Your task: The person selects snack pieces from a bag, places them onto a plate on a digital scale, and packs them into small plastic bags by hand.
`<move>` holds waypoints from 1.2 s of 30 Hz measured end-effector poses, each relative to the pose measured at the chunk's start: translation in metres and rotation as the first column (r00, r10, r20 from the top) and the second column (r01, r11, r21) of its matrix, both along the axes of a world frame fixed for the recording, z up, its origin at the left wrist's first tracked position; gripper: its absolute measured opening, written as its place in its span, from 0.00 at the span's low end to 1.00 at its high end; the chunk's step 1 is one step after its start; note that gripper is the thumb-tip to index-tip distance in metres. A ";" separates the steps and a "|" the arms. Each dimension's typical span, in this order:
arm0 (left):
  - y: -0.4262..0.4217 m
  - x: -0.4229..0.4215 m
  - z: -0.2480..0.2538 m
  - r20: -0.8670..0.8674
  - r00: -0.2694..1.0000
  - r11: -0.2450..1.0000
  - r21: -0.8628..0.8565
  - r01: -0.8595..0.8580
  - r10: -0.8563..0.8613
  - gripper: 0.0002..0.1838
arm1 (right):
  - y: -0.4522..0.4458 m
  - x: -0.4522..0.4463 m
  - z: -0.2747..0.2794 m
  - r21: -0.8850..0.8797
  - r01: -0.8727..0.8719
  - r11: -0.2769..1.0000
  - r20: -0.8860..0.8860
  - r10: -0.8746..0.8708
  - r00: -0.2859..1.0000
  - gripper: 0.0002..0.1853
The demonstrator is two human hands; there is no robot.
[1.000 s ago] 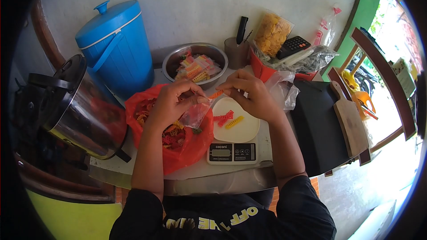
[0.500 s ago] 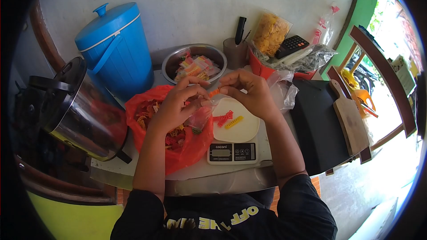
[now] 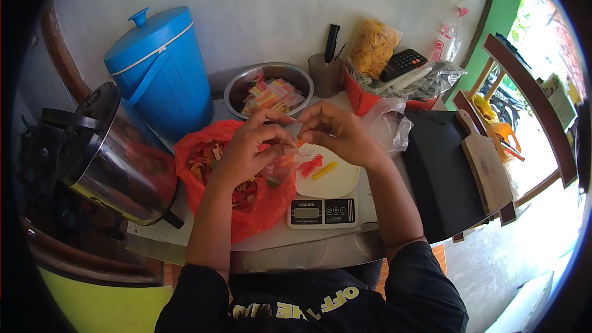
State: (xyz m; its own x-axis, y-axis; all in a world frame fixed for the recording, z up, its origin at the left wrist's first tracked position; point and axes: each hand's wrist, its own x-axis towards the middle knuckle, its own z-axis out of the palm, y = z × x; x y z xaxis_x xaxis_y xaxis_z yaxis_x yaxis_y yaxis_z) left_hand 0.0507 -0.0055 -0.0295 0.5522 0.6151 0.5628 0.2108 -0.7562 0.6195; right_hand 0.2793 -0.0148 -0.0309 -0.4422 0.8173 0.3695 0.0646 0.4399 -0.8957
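My left hand [image 3: 258,148] pinches a small clear plastic bag [image 3: 279,172] at its top edge, above the red plastic bag [image 3: 265,209] of colourful snack pieces. Close beside it, my right hand [image 3: 333,132] has its fingertips closed on a small orange piece [image 3: 300,143] at the mouth of the clear bag. Under the hands is a white kitchen scale [image 3: 339,182]; a red piece [image 3: 311,165] and a yellow piece [image 3: 324,170] lie on its plate. Behind them, a steel bowl [image 3: 233,94] holds several small filled packets [image 3: 274,95].
A blue cooler [image 3: 163,80] and a steel pot [image 3: 126,160] stand at left. At right are a black box [image 3: 435,172], a wooden board [image 3: 487,169], a red basket [image 3: 359,95] with chips and a calculator, crumpled plastic [image 3: 391,126] and a grey cup [image 3: 325,77].
Both hands have lowered slightly. The orange piece has moved down, closer to the clear bag's opening, and my right fingers have come nearer to it.
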 end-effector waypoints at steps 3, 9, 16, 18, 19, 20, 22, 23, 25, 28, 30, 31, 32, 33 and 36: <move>0.002 -0.002 -0.001 0.011 1.000 1.000 0.006 -0.015 0.015 0.06 | -0.007 -0.008 0.005 0.086 0.072 0.994 0.055 -0.077 0.995 0.17; 0.005 -0.007 -0.002 0.051 0.996 0.997 -0.032 -0.066 0.067 0.06 | -0.007 -0.001 0.010 0.184 0.029 0.983 0.215 -0.069 0.974 0.17; 0.009 -0.013 0.002 0.085 0.993 0.996 -0.039 -0.079 0.082 0.07 | 0.016 0.008 -0.034 0.237 0.076 0.969 0.766 -0.234 0.598 0.14; 0.011 -0.014 0.001 0.088 0.992 0.996 -0.038 -0.086 0.089 0.07 | 0.020 0.007 -0.040 0.145 0.065 0.987 0.855 -0.158 0.493 0.12; 0.012 -0.015 0.000 0.090 0.992 0.995 -0.038 -0.090 0.093 0.07 | 0.023 0.006 -0.042 0.132 0.072 0.989 0.858 -0.151 0.491 0.12; 0.012 -0.015 0.000 0.097 0.990 0.994 -0.043 -0.098 0.102 0.07 | 0.024 0.006 -0.042 0.121 0.079 0.990 0.861 -0.144 0.487 0.11; 0.012 -0.015 0.000 0.113 0.986 0.992 -0.052 -0.114 0.119 0.07 | 0.025 0.006 -0.040 0.189 0.170 0.967 0.824 -0.250 0.509 0.10; 0.013 -0.016 -0.001 0.114 0.986 0.993 -0.036 -0.115 0.119 0.07 | 0.025 0.007 -0.039 0.220 0.217 0.951 0.801 -0.303 0.516 0.10; 0.017 -0.018 -0.004 0.120 0.986 0.993 -0.005 -0.116 0.116 0.07 | 0.031 0.015 -0.037 0.369 0.308 0.877 0.552 -0.473 0.686 0.10; 0.015 -0.017 -0.002 0.112 0.984 0.990 -0.029 -0.139 0.141 0.07 | 0.017 0.012 -0.009 0.399 0.408 0.821 0.185 -0.508 0.842 0.09; 0.014 -0.018 -0.001 0.078 0.984 0.987 -0.011 -0.158 0.158 0.07 | 0.014 0.008 0.003 0.392 0.390 0.833 0.059 -0.446 0.893 0.09; 0.013 -0.017 0.000 0.060 0.984 0.986 -0.002 -0.167 0.167 0.06 | 0.013 0.008 0.003 0.398 0.356 0.846 0.052 -0.408 0.911 0.09; 0.012 -0.017 0.001 0.056 0.983 0.985 0.006 -0.173 0.173 0.06 | 0.011 0.008 0.002 0.403 0.323 0.856 0.044 -0.371 0.928 0.08; 0.011 -0.015 0.001 0.053 0.983 0.984 0.013 -0.179 0.178 0.06 | 0.009 0.007 0.003 0.402 0.306 0.863 0.062 -0.359 0.931 0.09; 0.010 -0.014 0.002 0.056 0.980 0.981 -0.018 -0.191 0.191 0.07 | 0.005 0.001 0.006 0.423 0.279 0.862 0.108 -0.353 0.929 0.09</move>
